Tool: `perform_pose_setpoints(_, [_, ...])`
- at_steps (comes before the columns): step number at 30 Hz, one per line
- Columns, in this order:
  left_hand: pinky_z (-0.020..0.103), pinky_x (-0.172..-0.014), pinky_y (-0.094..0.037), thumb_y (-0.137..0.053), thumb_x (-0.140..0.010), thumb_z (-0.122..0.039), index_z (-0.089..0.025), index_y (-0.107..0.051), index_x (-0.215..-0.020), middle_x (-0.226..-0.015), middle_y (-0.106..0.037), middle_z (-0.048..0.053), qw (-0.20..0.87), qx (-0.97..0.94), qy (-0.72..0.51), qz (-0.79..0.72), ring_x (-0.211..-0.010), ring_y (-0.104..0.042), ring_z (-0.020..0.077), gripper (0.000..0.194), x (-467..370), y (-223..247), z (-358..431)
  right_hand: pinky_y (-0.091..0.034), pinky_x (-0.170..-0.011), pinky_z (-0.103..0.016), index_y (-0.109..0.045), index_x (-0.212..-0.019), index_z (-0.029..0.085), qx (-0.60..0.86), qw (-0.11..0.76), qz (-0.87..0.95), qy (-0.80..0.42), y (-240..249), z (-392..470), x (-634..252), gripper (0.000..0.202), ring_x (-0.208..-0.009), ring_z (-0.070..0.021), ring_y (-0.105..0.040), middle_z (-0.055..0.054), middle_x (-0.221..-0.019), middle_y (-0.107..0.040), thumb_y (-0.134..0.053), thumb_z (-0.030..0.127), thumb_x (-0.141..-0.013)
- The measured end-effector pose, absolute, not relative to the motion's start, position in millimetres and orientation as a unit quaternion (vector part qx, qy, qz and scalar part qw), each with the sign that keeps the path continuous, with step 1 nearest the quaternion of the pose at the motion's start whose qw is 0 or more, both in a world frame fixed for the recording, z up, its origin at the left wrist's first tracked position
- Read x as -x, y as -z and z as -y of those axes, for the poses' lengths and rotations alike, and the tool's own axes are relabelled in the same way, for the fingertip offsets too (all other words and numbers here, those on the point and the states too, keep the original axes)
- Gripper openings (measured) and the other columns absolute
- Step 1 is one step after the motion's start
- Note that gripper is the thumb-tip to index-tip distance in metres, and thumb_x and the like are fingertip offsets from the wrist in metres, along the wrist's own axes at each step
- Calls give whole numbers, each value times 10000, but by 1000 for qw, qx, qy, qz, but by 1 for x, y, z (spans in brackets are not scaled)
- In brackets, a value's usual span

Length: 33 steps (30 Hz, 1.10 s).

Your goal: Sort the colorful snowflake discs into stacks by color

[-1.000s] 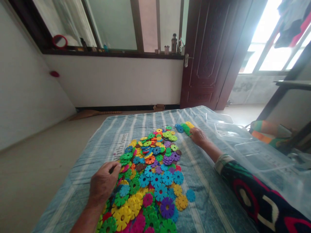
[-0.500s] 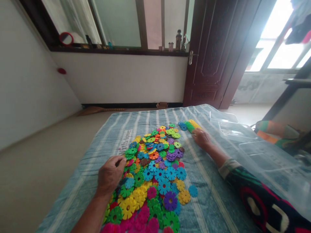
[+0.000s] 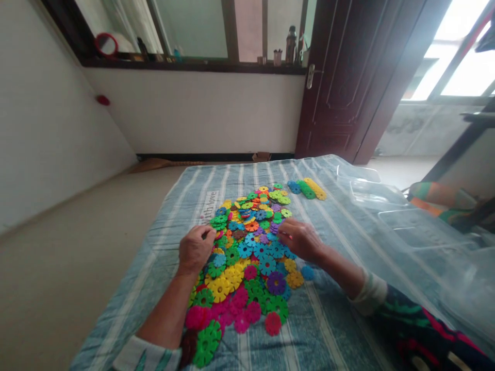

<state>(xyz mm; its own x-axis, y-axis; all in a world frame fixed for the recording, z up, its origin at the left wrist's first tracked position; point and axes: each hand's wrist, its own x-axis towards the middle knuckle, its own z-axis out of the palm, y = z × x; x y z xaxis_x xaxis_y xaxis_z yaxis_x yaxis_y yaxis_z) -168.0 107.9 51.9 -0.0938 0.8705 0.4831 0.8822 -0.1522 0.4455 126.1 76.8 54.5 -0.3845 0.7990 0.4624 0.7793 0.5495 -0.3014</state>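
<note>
A heap of flower-shaped plastic discs (image 3: 232, 278) in many colours spreads over a striped blue sheet. At the heap's left edge is my left hand (image 3: 195, 251), its thumb and fingers pinched together beside green discs (image 3: 219, 221); whatever it may hold is hidden. My right hand (image 3: 302, 239) reaches over the right side, fingers curled down at purple discs (image 3: 275, 228), and their tips hide what lies between them. Beyond it, apart from the heap, lie short rows of blue discs (image 3: 294, 187), green discs (image 3: 306, 189) and yellow discs (image 3: 315, 188).
Clear plastic containers (image 3: 371, 194) stand along the right side of the sheet (image 3: 340, 226). Orange and green fabric (image 3: 441, 201) shows past them. A dark red door (image 3: 340, 87) and a ledge with a flask (image 3: 291, 45) are at the back.
My right hand has left the yellow row and come back to the heap's right side. My left hand stays pinched at the left edge. The camera view has shifted slightly.
</note>
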Motion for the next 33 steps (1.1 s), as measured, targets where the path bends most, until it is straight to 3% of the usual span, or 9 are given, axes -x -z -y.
perform_pose_setpoints(5, [256, -736, -473, -435, -771, -367, -188, -644, -665, -769, -697, 51, 10, 696, 336, 634, -765, -636, 182, 295, 159, -53, -104, -371, -685, -240, -653, -831, 176, 355, 226, 904, -80, -78, -46, -114, 64, -798, -137, -537, -38, -855, -595, -611, 225, -832])
perform_pose_setpoints(11, [259, -732, -468, -437, -800, -357, -177, -648, -702, -775, -680, 60, 13, 727, 317, 609, -770, -630, 182, 293, 152, -53, -103, -412, -815, -312, -668, -912, 199, 257, 101, 956, -97, -98, -16, -110, 198, -1017, -207, -493, -71, -1086, -563, -713, 299, -747])
perform_pose_setpoints(17, [263, -731, -467, -426, -816, -319, -181, -632, -698, -781, -675, 63, 32, 746, 304, 592, -766, -625, 179, 275, 149, -54, -101, -405, -892, -378, -664, -826, 169, 245, 81, 964, -67, -96, -4, -102, 275, -1169, -274, -391, -101, -1288, -477, -724, 416, -722])
perform_pose_setpoints(24, [288, -734, -471, -410, -807, -333, -182, -613, -700, -787, -668, 68, 30, 751, 304, 586, -776, -629, 199, 275, 154, -53, -106, -421, -848, -346, -646, -747, 154, 243, 96, 964, -57, -90, -5, -95, 243, -1137, -261, -395, -111, -1288, -483, -703, 391, -740])
perform_pose_setpoints(33, [277, -726, -479, -423, -785, -372, -201, -611, -697, -782, -680, 48, 21, 749, 318, 581, -765, -637, 193, 269, 159, -54, -110, -416, -858, -305, -634, -718, 162, 227, 110, 956, -150, -97, -16, -100, 51, -1053, -189, -476, -65, -1121, -575, -660, 190, -752])
